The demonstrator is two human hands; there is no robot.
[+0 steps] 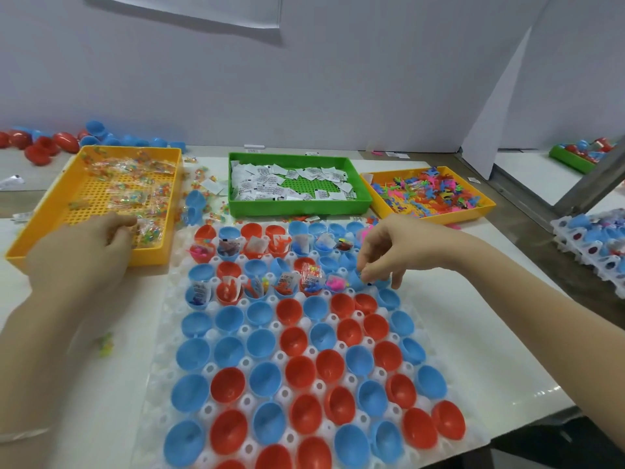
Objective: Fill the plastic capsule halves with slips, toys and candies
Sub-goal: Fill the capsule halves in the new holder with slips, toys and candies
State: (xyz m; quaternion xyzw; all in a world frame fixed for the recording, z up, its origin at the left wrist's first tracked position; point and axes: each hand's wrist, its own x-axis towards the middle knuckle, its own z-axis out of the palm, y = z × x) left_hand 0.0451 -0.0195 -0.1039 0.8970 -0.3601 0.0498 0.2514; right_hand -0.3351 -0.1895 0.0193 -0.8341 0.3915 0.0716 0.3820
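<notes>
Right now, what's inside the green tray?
White printed slips lie heaped in the green tray, mostly left and back; its bare floor shows in the middle. Anything under the heap is covered.

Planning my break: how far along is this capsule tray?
Done: the two far rows of capsule halves hold slips, toys, some candy. In hand: the right hand works at the second row's right-end blue half, the left hand pinches a candy packet in the yellow tray. Left: all nearer halves sit empty.
</notes>
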